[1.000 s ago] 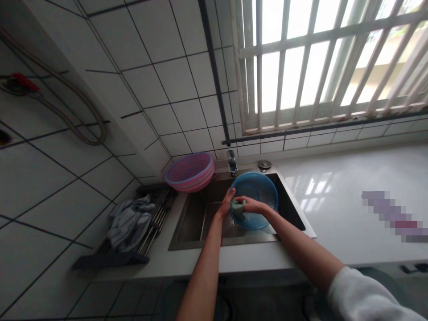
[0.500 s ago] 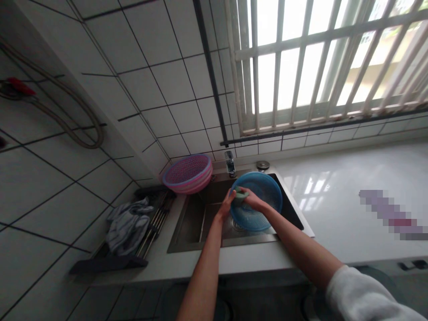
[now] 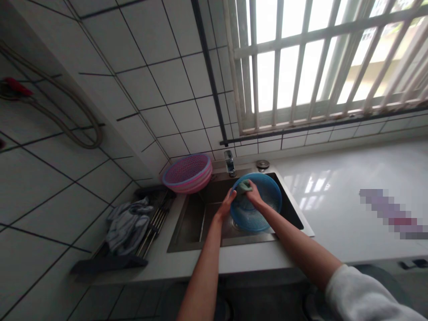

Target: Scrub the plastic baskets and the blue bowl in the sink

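Observation:
A blue perforated plastic basket [image 3: 264, 203] is tilted over the steel sink [image 3: 190, 223]. My left hand [image 3: 226, 204] grips its left rim, fingers curled on the edge. My right hand [image 3: 254, 195] is closed on a green cloth [image 3: 244, 186] and presses it against the basket's upper left rim, just below the tap [image 3: 229, 163].
A pink basket [image 3: 187, 173] stands at the sink's back left corner. A grey rag [image 3: 127, 223] lies on a dark rack [image 3: 147, 232] to the left. A white counter [image 3: 351, 196] stretches right under a barred window. Tiled wall and a hose are at left.
My right hand with the green cloth has slid up along the basket's left rim, from its lower part to the top near the tap. My left hand stays on the rim.

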Action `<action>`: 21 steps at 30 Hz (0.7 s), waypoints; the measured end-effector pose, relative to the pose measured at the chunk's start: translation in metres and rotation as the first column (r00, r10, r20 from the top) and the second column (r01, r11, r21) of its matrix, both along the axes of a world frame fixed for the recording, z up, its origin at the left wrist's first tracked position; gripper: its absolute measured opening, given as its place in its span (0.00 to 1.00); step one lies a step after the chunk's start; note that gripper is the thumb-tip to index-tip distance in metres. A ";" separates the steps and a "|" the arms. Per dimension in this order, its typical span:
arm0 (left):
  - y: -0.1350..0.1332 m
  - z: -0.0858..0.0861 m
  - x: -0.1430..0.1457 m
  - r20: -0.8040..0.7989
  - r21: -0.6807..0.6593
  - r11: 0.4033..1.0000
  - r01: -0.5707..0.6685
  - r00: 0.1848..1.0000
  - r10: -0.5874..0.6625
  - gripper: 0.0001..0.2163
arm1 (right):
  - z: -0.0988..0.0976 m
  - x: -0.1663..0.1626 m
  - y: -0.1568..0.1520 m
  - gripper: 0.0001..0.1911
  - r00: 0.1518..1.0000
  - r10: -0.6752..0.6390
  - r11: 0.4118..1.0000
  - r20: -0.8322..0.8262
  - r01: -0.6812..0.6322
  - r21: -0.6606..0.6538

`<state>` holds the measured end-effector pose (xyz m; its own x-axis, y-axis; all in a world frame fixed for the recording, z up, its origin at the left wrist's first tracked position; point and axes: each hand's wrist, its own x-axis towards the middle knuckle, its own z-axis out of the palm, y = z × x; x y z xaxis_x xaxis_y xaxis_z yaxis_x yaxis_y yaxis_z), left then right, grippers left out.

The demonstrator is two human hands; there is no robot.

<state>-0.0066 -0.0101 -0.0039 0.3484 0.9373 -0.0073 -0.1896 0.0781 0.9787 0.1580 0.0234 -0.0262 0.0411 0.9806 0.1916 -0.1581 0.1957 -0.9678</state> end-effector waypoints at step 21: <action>0.001 -0.005 0.001 -0.080 0.027 1.000 -0.012 0.997 0.014 0.33 | 0.009 -0.001 0.004 0.19 0.892 0.094 0.977 -0.442 -0.168 -0.132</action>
<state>-0.0056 -0.0093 -0.0086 0.3355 0.9420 -0.0093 -0.1118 0.0496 0.9925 0.1574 0.0277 -0.0173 -0.0481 0.9986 0.0222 -0.5794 -0.0098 -0.8150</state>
